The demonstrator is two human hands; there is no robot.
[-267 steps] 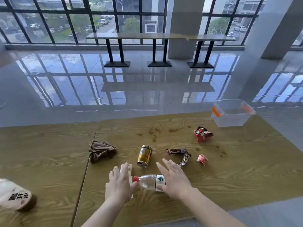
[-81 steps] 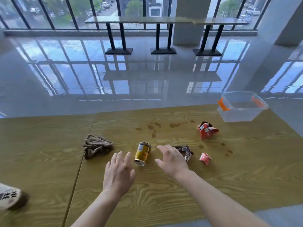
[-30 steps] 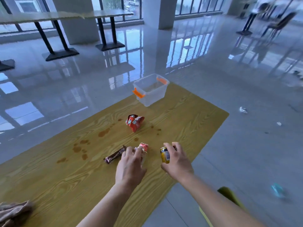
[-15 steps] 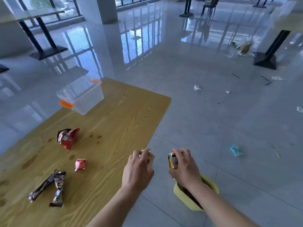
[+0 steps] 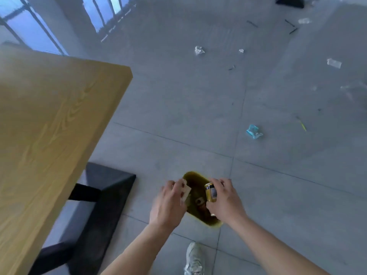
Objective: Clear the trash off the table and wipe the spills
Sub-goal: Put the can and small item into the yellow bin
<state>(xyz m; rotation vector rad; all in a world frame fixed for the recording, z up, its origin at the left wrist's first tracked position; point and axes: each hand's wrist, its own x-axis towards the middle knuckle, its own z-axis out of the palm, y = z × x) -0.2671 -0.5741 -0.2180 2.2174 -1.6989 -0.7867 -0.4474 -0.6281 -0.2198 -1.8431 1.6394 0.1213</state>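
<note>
Now, right hand: your right hand (image 5: 224, 199) is closed around the yellow can (image 5: 211, 192), fingers wrapped on its far side, holding it upright directly over the open mouth of the yellow bin (image 5: 213, 224).
Left hand: your left hand (image 5: 168, 203) is curled on a pale crumpled scrap (image 5: 185, 192), pinched between thumb and fingertips; what the scrap is, you cannot tell through the blur.
Bin: it stands on the floor below and between your 2 hands, with some dark rubbish already inside.
Scrap position: it sits over the bin's near-left rim, not over the middle.
Table: the table (image 5: 49, 116) lies up and to the left of your left hand, well apart from the bin.
Risk 1: let go of the scrap where it hangs and it may drift or catch the rim and land on the floor; shift it toward your right hand first.
Risk 2: drop the can from this height and it may bounce off what lies inside, or knock the light bin over.
Risk 3: your shoe (image 5: 193, 259) stands just behind the bin; a step forward could tip it.
</note>
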